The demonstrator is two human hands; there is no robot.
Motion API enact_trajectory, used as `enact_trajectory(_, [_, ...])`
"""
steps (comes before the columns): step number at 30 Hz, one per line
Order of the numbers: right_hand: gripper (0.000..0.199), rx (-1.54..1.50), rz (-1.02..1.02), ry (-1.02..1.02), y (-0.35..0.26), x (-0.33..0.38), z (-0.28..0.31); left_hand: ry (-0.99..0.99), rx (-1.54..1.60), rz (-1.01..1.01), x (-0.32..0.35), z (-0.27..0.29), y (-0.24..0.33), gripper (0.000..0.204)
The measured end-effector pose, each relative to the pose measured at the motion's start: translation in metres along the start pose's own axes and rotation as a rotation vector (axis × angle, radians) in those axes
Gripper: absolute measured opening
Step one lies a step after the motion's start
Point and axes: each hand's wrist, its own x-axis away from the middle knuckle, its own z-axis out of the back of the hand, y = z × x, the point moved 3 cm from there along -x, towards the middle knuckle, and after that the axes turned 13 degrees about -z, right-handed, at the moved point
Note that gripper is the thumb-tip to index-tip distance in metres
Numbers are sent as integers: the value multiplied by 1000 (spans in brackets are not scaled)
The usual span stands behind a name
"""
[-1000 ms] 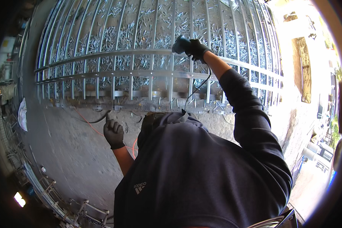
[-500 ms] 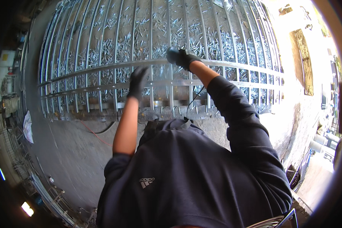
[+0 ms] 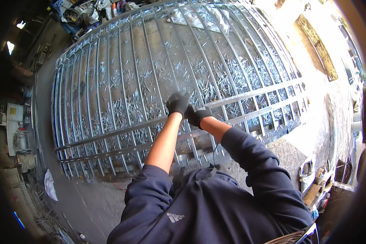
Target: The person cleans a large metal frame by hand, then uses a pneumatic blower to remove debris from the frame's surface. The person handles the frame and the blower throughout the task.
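Note:
Both my hands, in black gloves, are close together over a grille of silver metal bars [image 3: 150,122]. My right hand [image 3: 198,116] is closed around a corded power tool that looks like an angle grinder; its body is mostly hidden by the gloves. A dark cable [image 3: 216,151] hangs from it toward my body. My left hand [image 3: 178,102] is also closed, beside and just beyond the right, gripping the tool's front part. A greyish blur shows just past the left glove. The grille's two crossbars run beneath my wrists.
Many short metal offcuts [image 3: 130,107] lie scattered under the bars. A whitish sheet [image 3: 199,20] is at the far side, near piled bags and coiled cable [image 3: 72,16]. A yellowish board [image 3: 318,46] lies at right, and a white cloth [image 3: 50,185] on the floor at left.
My left hand has come from the left to join the right at the tool. The view has tilted and turned, showing more of the grille's far side.

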Motion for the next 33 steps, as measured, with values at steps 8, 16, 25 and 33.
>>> enact_trajectory(8, [48,102,129,37,-27,3,34,-67,223,164,-3,19,-17,52])
enact_trajectory(16, [47,136,152,46,-23,8,43,-137,198,208,-10,11,-22,50])
enact_trajectory(25, [33,80,175,84,-18,6,51,-59,53,124,-17,-7,-29,42])
enact_trajectory(33, [31,-6,171,120,-9,9,50,-70,96,87,-15,-7,-22,40])
